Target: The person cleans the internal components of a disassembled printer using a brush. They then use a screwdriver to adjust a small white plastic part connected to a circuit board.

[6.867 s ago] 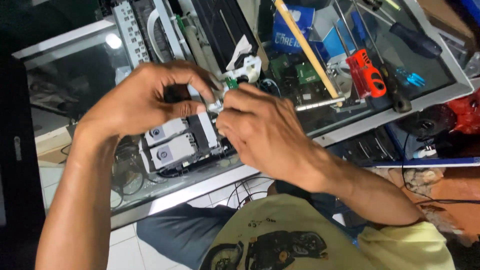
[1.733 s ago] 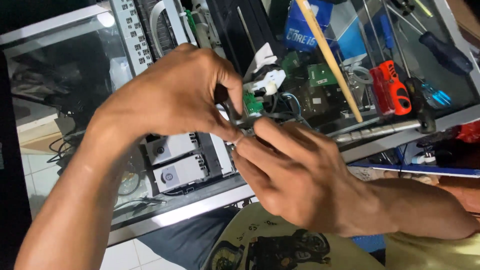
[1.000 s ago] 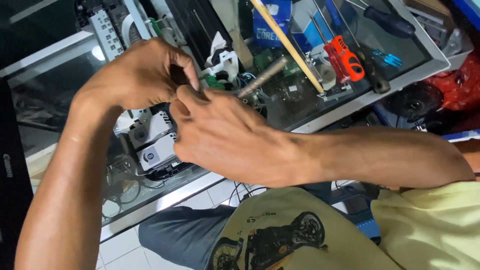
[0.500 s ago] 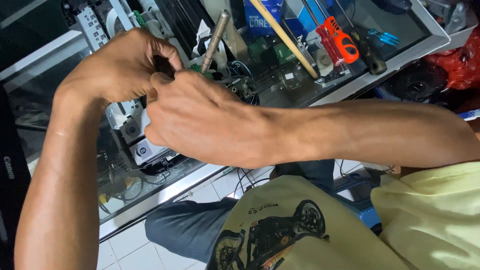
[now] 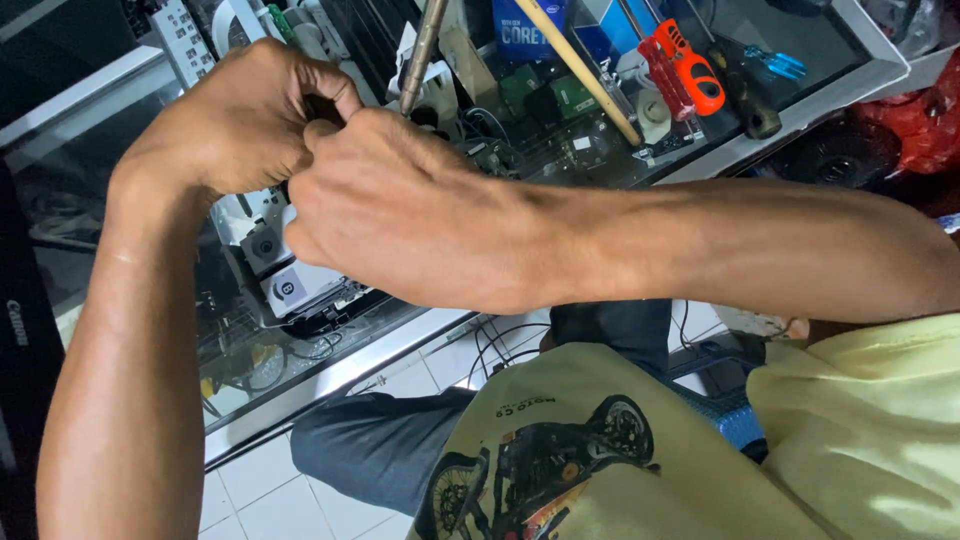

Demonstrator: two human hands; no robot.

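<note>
My left hand (image 5: 240,120) and my right hand (image 5: 400,215) meet over a glass counter (image 5: 790,110), fingers pressed together. A grey metal tool shaft (image 5: 421,50) rises almost upright from between them, gripped by my right hand. The fingertips of my left hand are pinched on a small part that both hands hide. Just below the hands lies a white and grey device (image 5: 290,285) with round fittings.
Past the hands the counter holds an orange-handled screwdriver (image 5: 690,70), a black-handled screwdriver (image 5: 745,100), a long wooden stick (image 5: 580,70), a blue box (image 5: 530,30) and green circuit boards (image 5: 545,95). A red bag (image 5: 920,120) sits at far right, cables under the glass.
The metal tool has swung from lying sideways to nearly upright as my right hand turned over it. The hands have stayed pressed together.
</note>
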